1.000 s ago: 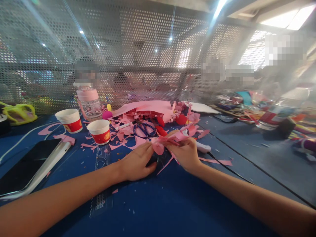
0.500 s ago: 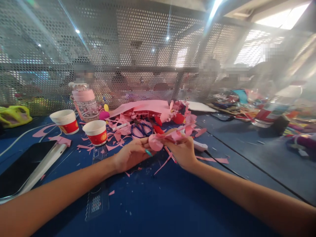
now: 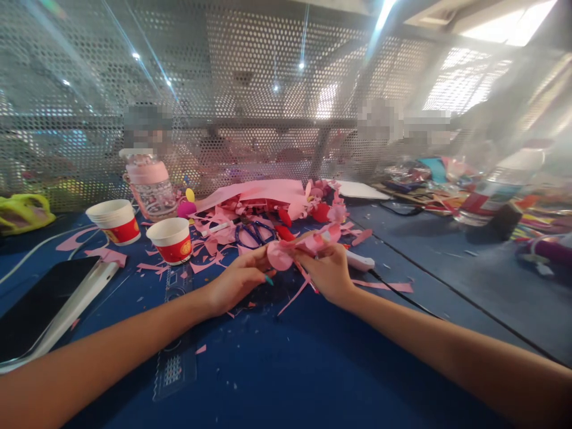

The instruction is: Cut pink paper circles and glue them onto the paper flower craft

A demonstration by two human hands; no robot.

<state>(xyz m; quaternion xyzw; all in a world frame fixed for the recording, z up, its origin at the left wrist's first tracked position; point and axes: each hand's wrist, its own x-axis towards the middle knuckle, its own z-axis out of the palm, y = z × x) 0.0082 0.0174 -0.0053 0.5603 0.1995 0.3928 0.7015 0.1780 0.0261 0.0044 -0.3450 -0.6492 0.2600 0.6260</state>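
Pink paper cutouts (image 3: 280, 255), rounded and layered like petals, are held up between my two hands over the blue table. My right hand (image 3: 329, 273) pinches them from the right, thumb on the near side. From the left, my left hand (image 3: 239, 285) has its fingers against the round end, their tips partly hidden behind the paper. A teal tip shows at my left thumb. Just behind the hands lie dark blue-handled scissors (image 3: 255, 234) among pink paper scraps (image 3: 214, 238). Beside my right hand rests a white corded tool (image 3: 360, 261), partly hidden.
Two red-and-white paper cups (image 3: 172, 245) stand left, near a phone (image 3: 42, 304) and a pink-lidded bottle (image 3: 149, 179). A clear plastic ruler (image 3: 175, 369) lies under my left forearm. At the right stands a plastic bottle (image 3: 487, 190). A perforated metal screen (image 3: 268, 71) closes the back.
Both hands stay almost in place with the pink paper between them. The left thumb and the paper shift only slightly. The whole view has moved a little.
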